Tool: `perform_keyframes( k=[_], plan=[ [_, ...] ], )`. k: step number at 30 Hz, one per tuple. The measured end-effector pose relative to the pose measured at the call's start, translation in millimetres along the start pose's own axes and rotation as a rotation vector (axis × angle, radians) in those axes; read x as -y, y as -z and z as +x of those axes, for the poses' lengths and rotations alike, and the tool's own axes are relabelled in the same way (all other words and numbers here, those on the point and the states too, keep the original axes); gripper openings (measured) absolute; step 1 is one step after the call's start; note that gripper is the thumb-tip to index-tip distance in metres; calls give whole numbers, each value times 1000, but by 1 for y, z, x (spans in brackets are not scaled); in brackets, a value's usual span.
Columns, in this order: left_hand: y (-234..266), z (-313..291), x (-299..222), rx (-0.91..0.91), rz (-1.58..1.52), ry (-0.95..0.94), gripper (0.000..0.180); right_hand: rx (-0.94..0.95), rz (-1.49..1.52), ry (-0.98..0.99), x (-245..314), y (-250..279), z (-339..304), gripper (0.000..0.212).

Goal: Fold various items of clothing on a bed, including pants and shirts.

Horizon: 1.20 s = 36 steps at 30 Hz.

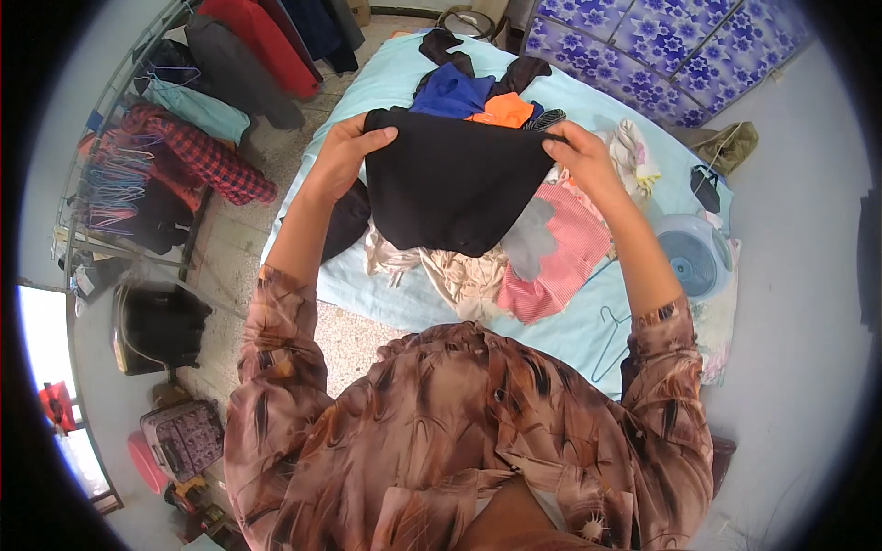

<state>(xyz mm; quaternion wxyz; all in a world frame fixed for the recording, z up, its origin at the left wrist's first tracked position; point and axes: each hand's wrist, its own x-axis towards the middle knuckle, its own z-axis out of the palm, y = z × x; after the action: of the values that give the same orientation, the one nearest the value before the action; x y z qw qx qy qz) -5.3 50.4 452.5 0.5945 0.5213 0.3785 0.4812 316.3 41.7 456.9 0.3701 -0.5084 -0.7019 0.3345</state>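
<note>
My left hand (344,154) and my right hand (586,161) pinch the two upper corners of a black garment (455,179), thumbs on the near side. It hangs stretched between them above the bed, its lower edge curved; its exact kind I cannot tell. Under and around it lies a loose heap of clothes: a cream crumpled piece (471,283), a red-and-white striped piece (571,234) with a grey patch, and a dark piece by my left forearm. Beyond the garment are a blue cloth (453,95) and an orange cloth (503,110).
The bed (367,292) has a light blue sheet. A teal hanger (609,342) and a blue plastic basin (689,255) lie at its right. Left stands a clothes rack with hangers (119,179) and a plaid shirt (197,147). A purple floral cabinet (643,46) is behind.
</note>
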Motion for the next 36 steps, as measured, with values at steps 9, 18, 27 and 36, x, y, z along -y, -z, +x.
perform_keyframes(
  k=[9, 18, 27, 36],
  plan=[
    [49, 99, 6, -148, 68, 16, 16, -76, 588, -134, -16, -26, 133, 9],
    [64, 101, -42, -152, 118, -186, 17, -170, 498, 58, 25, -18, 161, 14],
    [78, -51, 106, -56, 800, -253, 11, 201, 196, -29, -76, -88, 11, 19],
    [60, -208, 288, 83, 649, 366, 14, 657, 36, -466, -191, -181, -138, 18]
  ],
)
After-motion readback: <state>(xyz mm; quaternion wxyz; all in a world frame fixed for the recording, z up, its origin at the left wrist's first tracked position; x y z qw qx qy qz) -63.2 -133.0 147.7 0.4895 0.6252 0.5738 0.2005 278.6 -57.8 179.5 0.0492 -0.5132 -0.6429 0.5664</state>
